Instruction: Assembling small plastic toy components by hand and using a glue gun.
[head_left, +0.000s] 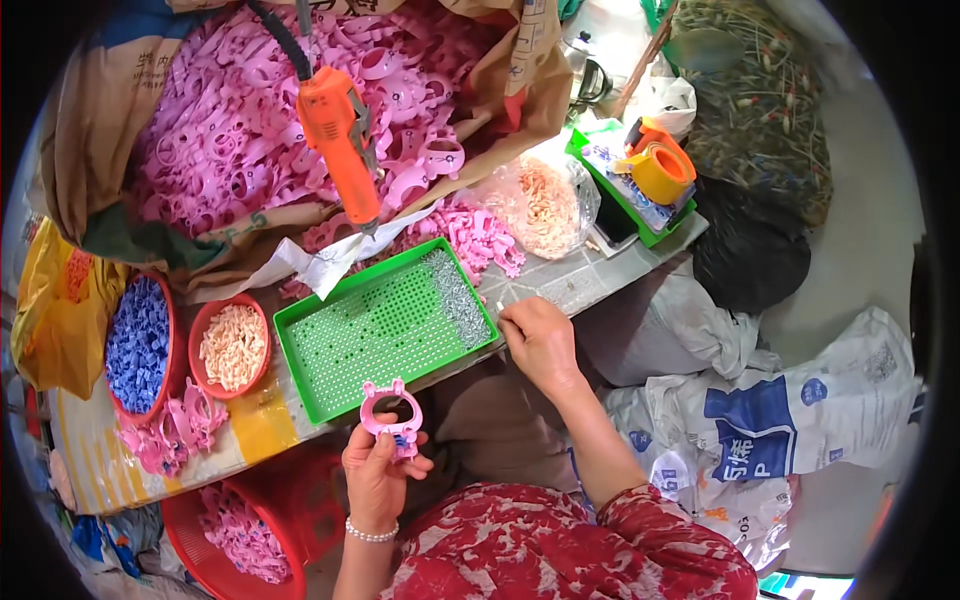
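Observation:
My left hand (378,470) holds up a pink plastic ring-shaped part (393,412) with two ear-like tips and a bit of blue at its lower edge. It is in front of the near edge of a green perforated tray (345,385). Small silvery metal pieces (456,300) lie heaped along the tray's right end. My right hand (537,338) is just beyond the tray's right corner, thumb and fingers pinched together. A tiny pale speck shows at those fingertips, too small to name. Over the tray hangs an orange electric screwdriver (337,125), untouched by either hand.
A large sack of pink parts (230,110) fills the back left. Red bowls hold blue pieces (138,350) and cream pieces (233,346). A red basket (180,535) stands below. At right are a bag of peach pieces (545,205) and a green box with tape rolls (660,172).

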